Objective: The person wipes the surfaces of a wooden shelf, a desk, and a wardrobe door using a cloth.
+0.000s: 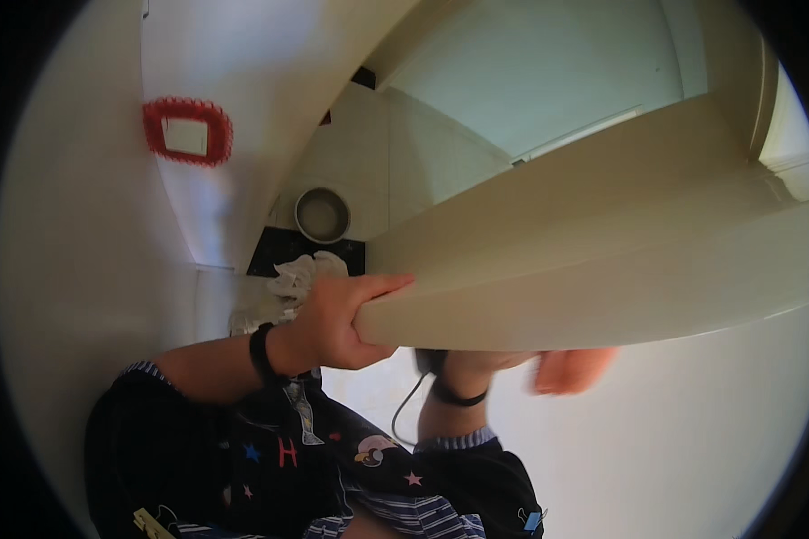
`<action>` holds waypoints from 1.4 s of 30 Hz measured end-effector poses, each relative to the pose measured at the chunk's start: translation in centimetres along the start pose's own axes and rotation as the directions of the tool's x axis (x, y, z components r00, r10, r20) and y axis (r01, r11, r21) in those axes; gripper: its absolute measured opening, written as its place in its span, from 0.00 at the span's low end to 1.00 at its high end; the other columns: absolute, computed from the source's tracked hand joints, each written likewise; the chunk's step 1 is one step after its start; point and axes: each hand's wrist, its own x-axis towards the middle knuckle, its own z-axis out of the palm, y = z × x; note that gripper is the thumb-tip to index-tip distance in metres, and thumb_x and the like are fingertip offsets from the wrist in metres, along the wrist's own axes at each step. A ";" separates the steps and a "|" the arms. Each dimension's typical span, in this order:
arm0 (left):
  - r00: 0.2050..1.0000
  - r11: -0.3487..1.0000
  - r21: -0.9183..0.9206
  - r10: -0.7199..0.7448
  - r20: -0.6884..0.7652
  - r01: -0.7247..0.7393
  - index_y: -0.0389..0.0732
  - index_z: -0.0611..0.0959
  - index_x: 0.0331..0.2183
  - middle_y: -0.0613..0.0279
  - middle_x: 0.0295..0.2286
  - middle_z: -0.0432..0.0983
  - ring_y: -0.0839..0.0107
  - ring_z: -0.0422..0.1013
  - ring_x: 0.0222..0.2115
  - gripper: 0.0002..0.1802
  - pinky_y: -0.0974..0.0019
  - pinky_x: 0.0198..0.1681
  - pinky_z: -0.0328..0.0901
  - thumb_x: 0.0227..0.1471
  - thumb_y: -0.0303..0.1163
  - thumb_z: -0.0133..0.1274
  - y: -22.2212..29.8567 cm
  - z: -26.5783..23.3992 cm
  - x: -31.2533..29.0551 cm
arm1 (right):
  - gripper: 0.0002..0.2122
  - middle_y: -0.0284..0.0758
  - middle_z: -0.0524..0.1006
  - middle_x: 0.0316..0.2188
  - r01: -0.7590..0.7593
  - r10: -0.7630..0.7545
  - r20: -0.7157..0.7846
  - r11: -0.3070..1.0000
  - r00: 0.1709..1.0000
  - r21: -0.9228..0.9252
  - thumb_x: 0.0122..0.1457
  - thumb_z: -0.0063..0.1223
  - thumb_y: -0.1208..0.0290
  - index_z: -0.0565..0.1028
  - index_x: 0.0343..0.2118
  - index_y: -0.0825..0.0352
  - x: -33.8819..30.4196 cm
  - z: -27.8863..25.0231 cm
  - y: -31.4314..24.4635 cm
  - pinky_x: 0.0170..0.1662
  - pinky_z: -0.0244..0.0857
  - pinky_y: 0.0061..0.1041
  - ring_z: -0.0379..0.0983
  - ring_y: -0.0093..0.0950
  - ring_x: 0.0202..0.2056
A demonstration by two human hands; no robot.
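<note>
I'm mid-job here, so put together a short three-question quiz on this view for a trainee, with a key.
1. True or false: the left hand grips the end of the pale panel.

2. What colour is the wavy-edged frame on the wall?
A) blue
B) red
C) green

3. Fill in: the left wristband and the right wristband are both ____ in colour.

Key: 1. True. 2. B. 3. Black.
</note>
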 end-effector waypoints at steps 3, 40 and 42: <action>1.000 1.000 0.012 -0.015 -0.017 0.016 0.34 0.80 0.53 0.48 0.38 0.84 0.58 0.82 0.35 0.34 0.63 0.37 0.73 0.43 0.30 0.69 -3.3 -3.1 1.0 | 0.18 0.43 0.79 0.43 -0.170 0.151 0.096 0.954 0.984 0.248 0.64 0.48 0.62 0.76 0.51 0.68 3.1 2.4 -8.1 0.43 0.69 0.38 0.75 0.45 0.39; 0.970 0.941 -0.237 -0.228 0.088 0.243 0.31 0.73 0.54 0.56 0.44 0.77 0.70 0.72 0.44 0.33 0.63 0.51 0.67 0.52 0.38 0.64 -10.9 -10.2 11.3 | 0.15 0.31 0.62 0.10 0.104 0.192 -0.365 0.750 0.911 0.654 0.68 0.38 0.75 0.56 0.21 0.64 27.7 1.5 7.3 0.09 0.48 0.20 0.54 0.19 0.06; 0.975 0.942 -0.256 -0.198 0.104 0.218 0.31 0.73 0.55 0.56 0.44 0.77 0.70 0.72 0.45 0.33 0.63 0.51 0.67 0.52 0.38 0.64 -10.5 -9.5 11.4 | 0.16 0.29 0.62 0.09 -0.060 0.217 -0.207 0.814 0.954 0.577 0.68 0.41 0.71 0.61 0.21 0.65 29.2 0.4 7.9 0.10 0.51 0.20 0.56 0.21 0.06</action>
